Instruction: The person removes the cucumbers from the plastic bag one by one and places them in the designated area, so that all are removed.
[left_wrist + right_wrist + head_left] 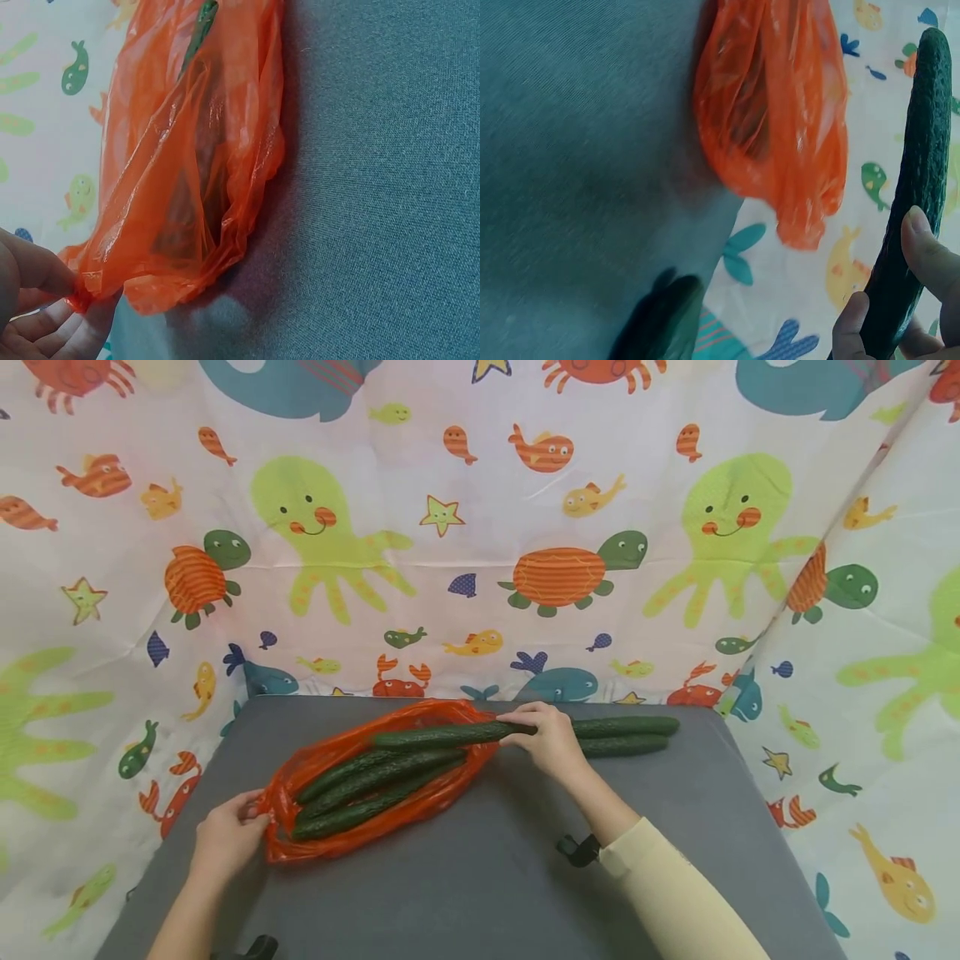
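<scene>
An orange plastic bag (pixel 442 800) lies on the table with several dark green cucumbers (pixel 375 779) in it. At its left end, my left hand (pixel 227 837) pinches the gathered plastic; the left wrist view shows the bunched bag (pixel 187 247) between thumb and fingers (pixel 45 277). My right hand (pixel 550 742) grips a cucumber (pixel 435 737) near its right end. That cucumber reaches left over the bag, above the ones inside. In the right wrist view the held cucumber (pixel 922 142) points upward, thumb on one side and fingers on the other.
Two more cucumbers (pixel 626 745) lie side by side on the grey table (pixel 465 893), right of the bag and partly behind my right hand. A curtain (pixel 465 635) printed with sea animals encloses the back and both sides.
</scene>
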`<state>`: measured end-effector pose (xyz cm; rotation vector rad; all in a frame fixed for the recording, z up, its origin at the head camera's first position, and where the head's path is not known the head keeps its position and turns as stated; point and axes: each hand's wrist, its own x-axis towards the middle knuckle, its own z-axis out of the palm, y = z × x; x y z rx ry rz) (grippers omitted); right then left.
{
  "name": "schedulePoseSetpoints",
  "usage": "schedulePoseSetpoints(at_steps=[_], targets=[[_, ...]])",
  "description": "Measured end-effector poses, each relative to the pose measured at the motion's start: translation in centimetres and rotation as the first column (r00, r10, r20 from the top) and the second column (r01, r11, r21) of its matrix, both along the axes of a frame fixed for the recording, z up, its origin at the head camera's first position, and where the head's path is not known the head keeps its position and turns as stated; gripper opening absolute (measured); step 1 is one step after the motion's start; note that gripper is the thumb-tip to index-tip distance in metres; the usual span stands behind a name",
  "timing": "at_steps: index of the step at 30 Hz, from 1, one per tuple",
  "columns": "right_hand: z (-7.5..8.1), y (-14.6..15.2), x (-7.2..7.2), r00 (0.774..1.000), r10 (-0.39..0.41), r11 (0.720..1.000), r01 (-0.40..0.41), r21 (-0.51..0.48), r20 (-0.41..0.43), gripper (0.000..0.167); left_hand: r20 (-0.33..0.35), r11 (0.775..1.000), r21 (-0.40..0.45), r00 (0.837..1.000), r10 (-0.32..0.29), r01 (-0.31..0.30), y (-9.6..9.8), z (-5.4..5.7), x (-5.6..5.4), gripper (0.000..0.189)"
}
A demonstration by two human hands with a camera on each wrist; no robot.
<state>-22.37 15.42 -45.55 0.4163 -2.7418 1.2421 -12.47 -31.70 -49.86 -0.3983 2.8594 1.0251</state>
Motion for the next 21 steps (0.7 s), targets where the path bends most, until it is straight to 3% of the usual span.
schedulePoseSetpoints(at_steps=[10,21], targets=[[-1.7,2.8,0.5,0.999,-0.051,0.999,0.051,0.007,0.015,0.037,-0.006,1.000,-0.013,1.000,0.001,-0.001,0.2,-0.2,-0.2,0.047],[-2.4,4.5,0.8,0.996,-0.094,0.995,0.094,0.020,-0.011,0.036,0.013,1.000,0.001,1.000,0.020,-0.020,0.1,-0.4,-0.2,0.052]])
